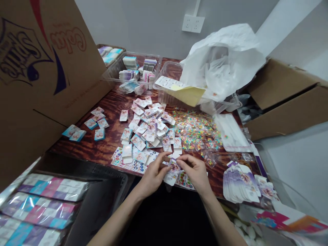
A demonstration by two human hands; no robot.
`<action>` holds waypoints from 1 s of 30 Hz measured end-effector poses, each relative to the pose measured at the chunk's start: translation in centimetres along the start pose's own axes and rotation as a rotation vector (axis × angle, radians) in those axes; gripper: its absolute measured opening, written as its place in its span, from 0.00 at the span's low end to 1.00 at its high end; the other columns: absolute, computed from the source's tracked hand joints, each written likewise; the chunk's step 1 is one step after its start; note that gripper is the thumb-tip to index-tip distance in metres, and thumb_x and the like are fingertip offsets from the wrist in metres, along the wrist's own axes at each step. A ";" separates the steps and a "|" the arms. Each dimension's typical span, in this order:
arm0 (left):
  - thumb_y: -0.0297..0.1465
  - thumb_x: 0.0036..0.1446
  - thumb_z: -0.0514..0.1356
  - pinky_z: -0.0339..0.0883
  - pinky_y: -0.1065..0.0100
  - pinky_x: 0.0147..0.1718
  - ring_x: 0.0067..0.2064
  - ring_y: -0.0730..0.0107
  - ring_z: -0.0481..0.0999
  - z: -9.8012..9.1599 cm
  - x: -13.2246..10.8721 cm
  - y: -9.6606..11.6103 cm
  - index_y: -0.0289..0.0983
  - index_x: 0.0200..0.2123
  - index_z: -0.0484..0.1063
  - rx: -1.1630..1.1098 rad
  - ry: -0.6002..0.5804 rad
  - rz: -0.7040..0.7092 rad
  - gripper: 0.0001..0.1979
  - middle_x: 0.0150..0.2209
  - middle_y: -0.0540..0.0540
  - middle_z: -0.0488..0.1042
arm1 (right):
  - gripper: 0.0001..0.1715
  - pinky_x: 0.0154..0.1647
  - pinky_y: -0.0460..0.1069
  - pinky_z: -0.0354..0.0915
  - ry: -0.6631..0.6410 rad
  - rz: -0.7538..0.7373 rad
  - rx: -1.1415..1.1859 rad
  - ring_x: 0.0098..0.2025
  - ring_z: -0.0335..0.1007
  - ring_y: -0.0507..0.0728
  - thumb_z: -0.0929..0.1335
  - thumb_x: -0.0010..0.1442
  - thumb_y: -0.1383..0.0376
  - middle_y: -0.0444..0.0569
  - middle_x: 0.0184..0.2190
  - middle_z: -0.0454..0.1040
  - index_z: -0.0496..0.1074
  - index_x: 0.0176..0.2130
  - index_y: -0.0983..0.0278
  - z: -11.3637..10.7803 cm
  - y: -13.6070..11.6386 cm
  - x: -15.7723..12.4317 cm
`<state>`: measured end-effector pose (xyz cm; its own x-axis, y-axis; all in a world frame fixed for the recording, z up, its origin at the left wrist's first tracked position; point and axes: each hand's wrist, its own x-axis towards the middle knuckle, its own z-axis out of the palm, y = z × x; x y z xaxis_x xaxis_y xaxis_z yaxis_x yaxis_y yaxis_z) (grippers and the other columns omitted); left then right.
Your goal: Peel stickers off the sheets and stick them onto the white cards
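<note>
My left hand (155, 171) and my right hand (195, 171) come together at the table's front edge. Between them is a small white-and-purple printed carton (171, 173), its lower part hanging below the fingers. Left thumb and fingers grip one side of it; the right thumb and forefinger pinch its upper edge. Just beyond lies a heap of similar small cartons (151, 126), several with flaps sticking out. Sticker sheets (139, 166) lie partly under the heap and the hands. Right of the heap, small clear packets (194, 128) hold colourful bits.
Fanned flat purple-white cartons (238, 182) lie at the right. Clear plastic tubs (110, 76) stand at the back, near a white bag (222, 54). A large cardboard box (48, 68) walls off the left. Wrapped carton packs (38, 212) sit lower left; an open box (287, 99) stands right.
</note>
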<state>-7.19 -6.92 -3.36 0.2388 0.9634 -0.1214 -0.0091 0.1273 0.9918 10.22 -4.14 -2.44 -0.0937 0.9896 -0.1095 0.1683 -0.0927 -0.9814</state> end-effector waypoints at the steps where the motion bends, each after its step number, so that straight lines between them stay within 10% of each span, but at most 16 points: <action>1: 0.33 0.63 0.57 0.66 0.70 0.34 0.35 0.71 0.73 -0.1 0.0 0.0 0.44 0.58 0.61 0.005 -0.007 -0.002 0.21 0.47 0.43 0.69 | 0.09 0.31 0.47 0.63 0.004 0.009 0.010 0.28 0.67 0.53 0.72 0.54 0.60 0.44 0.24 0.74 0.77 0.29 0.64 0.0 0.0 0.1; 30: 0.34 0.62 0.58 0.63 0.69 0.39 0.41 0.67 0.71 -0.8 0.0 -0.8 0.41 0.58 0.64 -0.139 -0.154 -0.082 0.21 0.46 0.44 0.70 | 0.13 0.27 0.46 0.56 -0.163 0.154 0.040 0.24 0.61 0.50 0.74 0.49 0.59 0.42 0.21 0.69 0.73 0.25 0.65 -1.3 0.6 0.6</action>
<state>-7.98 -6.83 -4.13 0.3896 0.9025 -0.1835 -0.1144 0.2452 0.9627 11.53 -3.50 -2.91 -0.2282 0.9326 -0.2795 0.1544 -0.2488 -0.9562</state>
